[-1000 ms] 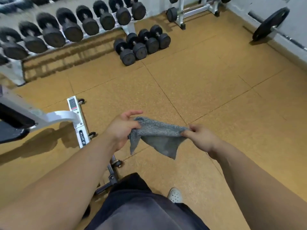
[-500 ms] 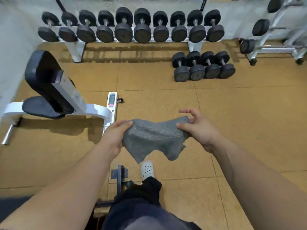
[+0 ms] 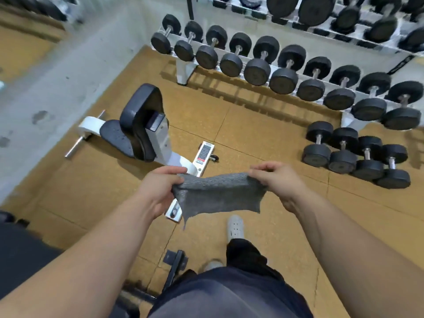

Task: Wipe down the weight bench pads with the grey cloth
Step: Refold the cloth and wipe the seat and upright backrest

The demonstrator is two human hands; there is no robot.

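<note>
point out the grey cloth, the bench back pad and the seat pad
grey cloth (image 3: 218, 193), head view, middle of the hanging fabric
back pad (image 3: 137, 106), head view, upper part of the upright pad
seat pad (image 3: 114, 138), head view, its top surface

The cloth (image 3: 218, 193) hid the middle of the bench's white bar (image 3: 199, 168), and the print on its label (image 3: 205, 153) was too small to read. Some fingers of the left hand (image 3: 158, 191) and right hand (image 3: 280, 182) lay out of sight behind the cloth's upper corners. At 1 o'clock the upper rack (image 3: 330, 33) was cut off by the top edge and smeared. At 8 o'clock a dark shape (image 3: 18, 253) ran off the left edge. At 6 o'clock the shorts covered a dark frame's (image 3: 175, 265) near end, and a trouser leg hid most of the nearer shoe (image 3: 212, 264).
</note>
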